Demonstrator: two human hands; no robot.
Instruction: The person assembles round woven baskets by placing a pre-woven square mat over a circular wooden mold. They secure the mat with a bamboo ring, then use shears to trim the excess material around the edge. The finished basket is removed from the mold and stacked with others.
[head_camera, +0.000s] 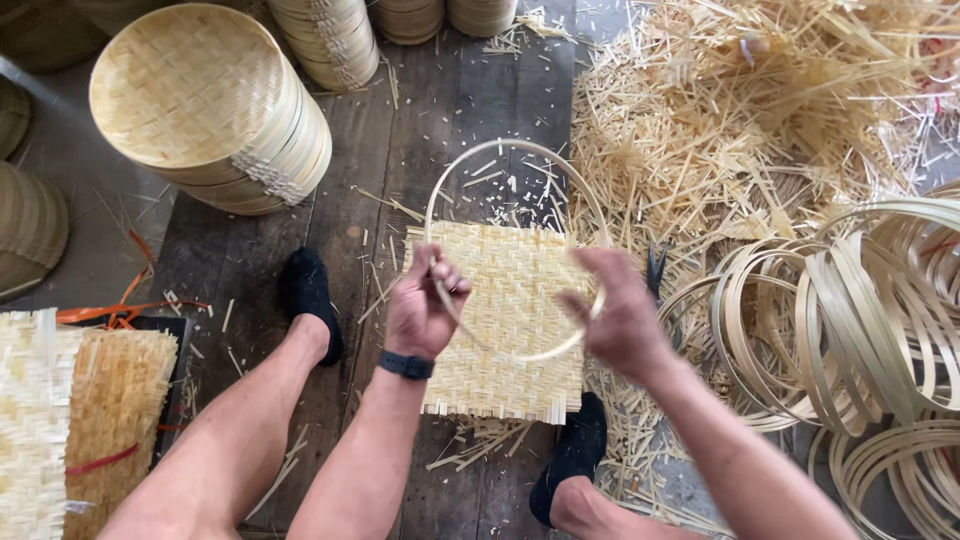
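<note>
A thin round bamboo hoop (505, 148) is held up between both hands over a square woven bamboo mat (510, 300). My left hand (425, 305) pinches the hoop's left side, with a dark watch on the wrist. On the right, my right hand (620, 315) grips the hoop's lower right edge and looks slightly blurred. The mat lies flat on the dark wooden floor between my two feet in black socks.
Stacks of finished round woven trays (210, 110) stand at the upper left and along the top. A heap of bamboo offcuts (740, 110) covers the upper right. Several loose bamboo hoops (860, 310) pile at the right. Stacked woven mats (70, 420) lie at the lower left.
</note>
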